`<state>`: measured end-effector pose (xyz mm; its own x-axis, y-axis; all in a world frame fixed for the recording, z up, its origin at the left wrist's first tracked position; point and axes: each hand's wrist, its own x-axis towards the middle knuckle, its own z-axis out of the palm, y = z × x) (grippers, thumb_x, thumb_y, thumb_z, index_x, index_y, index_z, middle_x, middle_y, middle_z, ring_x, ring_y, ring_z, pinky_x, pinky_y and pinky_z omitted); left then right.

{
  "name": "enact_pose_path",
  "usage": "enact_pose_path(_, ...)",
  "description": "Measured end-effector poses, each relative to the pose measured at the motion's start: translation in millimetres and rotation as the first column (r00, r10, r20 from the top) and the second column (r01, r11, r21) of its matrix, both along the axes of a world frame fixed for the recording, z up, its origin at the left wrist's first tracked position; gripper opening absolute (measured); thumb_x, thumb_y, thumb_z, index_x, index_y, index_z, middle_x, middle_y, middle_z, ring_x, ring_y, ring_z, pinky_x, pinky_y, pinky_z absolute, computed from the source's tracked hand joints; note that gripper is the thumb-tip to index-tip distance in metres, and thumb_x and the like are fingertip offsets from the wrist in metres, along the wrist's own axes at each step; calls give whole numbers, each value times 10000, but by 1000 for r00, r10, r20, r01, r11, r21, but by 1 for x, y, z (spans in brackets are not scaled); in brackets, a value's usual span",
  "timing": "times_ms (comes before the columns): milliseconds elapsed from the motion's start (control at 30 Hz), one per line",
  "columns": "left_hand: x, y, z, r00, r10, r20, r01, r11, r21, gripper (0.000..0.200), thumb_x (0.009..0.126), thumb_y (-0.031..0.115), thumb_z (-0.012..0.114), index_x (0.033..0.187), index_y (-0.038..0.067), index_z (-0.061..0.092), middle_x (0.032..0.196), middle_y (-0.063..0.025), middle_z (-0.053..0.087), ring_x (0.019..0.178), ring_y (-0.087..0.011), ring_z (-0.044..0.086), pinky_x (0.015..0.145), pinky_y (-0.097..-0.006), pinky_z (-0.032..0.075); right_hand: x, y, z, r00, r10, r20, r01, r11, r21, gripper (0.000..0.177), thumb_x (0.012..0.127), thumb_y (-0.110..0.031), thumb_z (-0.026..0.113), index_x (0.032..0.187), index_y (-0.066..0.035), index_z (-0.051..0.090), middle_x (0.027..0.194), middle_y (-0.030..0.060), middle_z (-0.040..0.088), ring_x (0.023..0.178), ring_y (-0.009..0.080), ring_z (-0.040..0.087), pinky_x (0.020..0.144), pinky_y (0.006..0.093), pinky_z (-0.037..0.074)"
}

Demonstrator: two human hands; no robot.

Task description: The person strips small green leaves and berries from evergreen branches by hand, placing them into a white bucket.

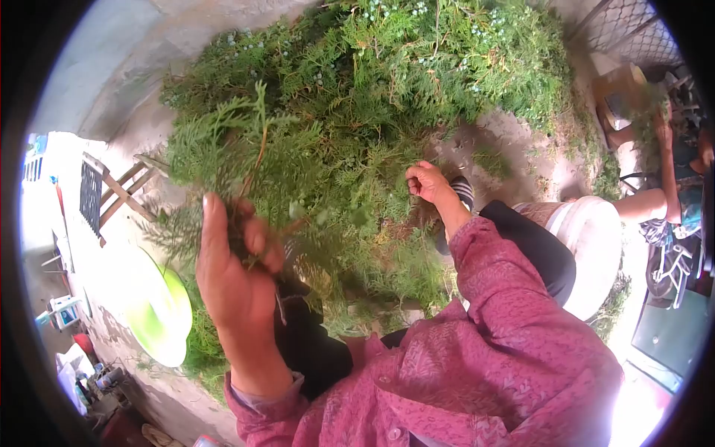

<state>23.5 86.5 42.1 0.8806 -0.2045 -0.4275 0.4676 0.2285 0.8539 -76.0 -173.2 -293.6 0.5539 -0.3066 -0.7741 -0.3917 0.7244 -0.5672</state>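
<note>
My left hand (pixel 237 268) is raised at the left with its fingers curled round a leafy arborvitae sprig (pixel 261 141); the fingertips are somewhat blurred. The sprig's brown stem rises above the hand and its flat green sprays spread to both sides. Further right, my right hand (pixel 427 182) is closed in a loose fist beside my striped shoe (pixel 462 191). Whatever its fingers may hold is hidden. Behind both hands lies a large heap of arborvitae branches (pixel 372 89), dotted with small pale blue-green cones.
A bright green basin (pixel 177 313) stands at the left, near a wooden folding frame (pixel 123 190). On the right are a white bucket (pixel 596 253) and another person's arm (pixel 665 149) and leg (pixel 642 205). A wire mesh panel (pixel 633 30) is at the upper right.
</note>
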Motion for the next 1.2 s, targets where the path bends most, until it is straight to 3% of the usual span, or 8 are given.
enact_pose_path(433, 5, 11, 6, 992, -129, 3, 126, 959, -255, 329, 852, 365, 533, 793, 42, 537, 575, -6, 466, 457, -107, 410, 389, -241, 308, 46, -7, 189, 951, 180, 253, -141, 976, -166, 196, 694, 1, 594, 799, -114, 476, 613, -15, 504, 487, 97, 492, 415, 252, 421)
enact_pose_path(600, 1, 1, 9, 988, -153, 17, 153, 958, -241, 321, 849, 364, 536, 788, 49, 544, 568, -16, 467, 435, -127, 394, 395, -261, 310, 42, 4, 278, 888, 229, 399, -124, 954, -272, 176, 771, -129, 643, 865, -80, 503, 683, -1, 537, 562, 86, 519, 470, 222, 444)
enact_pose_path(733, -3, -7, 9, 985, -171, 21, 172, 969, -176, 315, 848, 365, 536, 774, 59, 535, 559, -20, 459, 429, -136, 394, 390, -268, 304, 20, 22, 328, 803, 272, 530, -174, 958, -228, 125, 778, -112, 640, 843, -64, 544, 666, 1, 535, 526, 83, 491, 454, 211, 405)
enact_pose_path(900, -11, -15, 10, 980, -183, 75, 189, 979, -79, 313, 843, 359, 541, 751, 60, 541, 541, -16, 457, 422, -127, 398, 384, -260, 306, 6, 57, 359, 711, 475, 518, -339, 877, -340, 161, 748, -165, 679, 819, -54, 588, 664, -8, 537, 542, 70, 467, 470, 194, 359)
enact_pose_path(967, -14, -21, 11, 981, -176, 77, 180, 982, -50, 312, 842, 358, 542, 748, 60, 543, 537, -14, 457, 419, -125, 398, 383, -257, 306, 12, 73, 361, 706, 683, 186, -388, 593, -705, 155, 743, -154, 673, 823, -44, 599, 663, -18, 528, 511, 32, 410, 444, 186, 328)
enact_pose_path(1000, -15, -24, 12, 978, -186, 97, 191, 980, -48, 313, 842, 358, 541, 750, 59, 543, 538, -14, 456, 415, -125, 397, 382, -256, 305, 17, 74, 351, 653, 734, 187, -317, 488, -813, 160, 736, -154, 677, 814, -33, 606, 663, -36, 535, 528, 16, 407, 449, 180, 327)
enact_pose_path(1133, -17, -38, 17, 971, -200, 132, 206, 978, -26, 322, 847, 355, 530, 767, 43, 536, 539, -15, 449, 409, -128, 390, 382, -257, 302, 22, 67, 336, 620, 760, 193, -285, 448, -848, 177, 737, -179, 683, 805, -35, 606, 645, -53, 526, 532, 12, 398, 453, 173, 315)
enact_pose_path(1200, -17, -45, 17, 971, -197, 135, 204, 978, -36, 324, 850, 352, 526, 774, 37, 532, 542, -17, 447, 410, -130, 390, 384, -258, 302, 19, 62, 342, 686, 699, 203, -325, 543, -774, 184, 760, -207, 658, 771, -32, 601, 618, -18, 530, 538, 45, 447, 469, 207, 360)
